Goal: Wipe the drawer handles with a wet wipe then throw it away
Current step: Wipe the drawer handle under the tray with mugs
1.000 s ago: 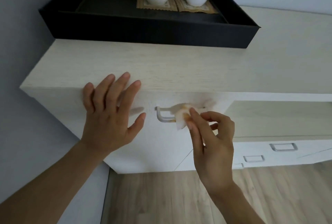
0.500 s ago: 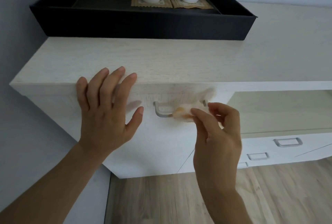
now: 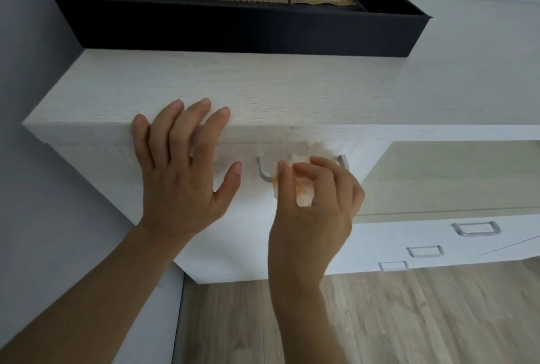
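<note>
Cabinet front (image 3: 117, 165): right hand (image 3: 315, 217) pinches wipe (image 3: 302, 198), hiding handle (image 3: 264, 173) middle; left hand (image 3: 178, 182) fingers (image 3: 201, 133) spread.

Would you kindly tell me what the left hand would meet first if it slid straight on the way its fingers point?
Likely the black tray, at its front wall, after the left hand crosses the cabinet top; depth is uncertain.

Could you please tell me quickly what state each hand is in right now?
Left hand: open, fingers spread against the cabinet edge, holding nothing.
Right hand: closed, pinching the wet wipe at the drawer handle.
</note>
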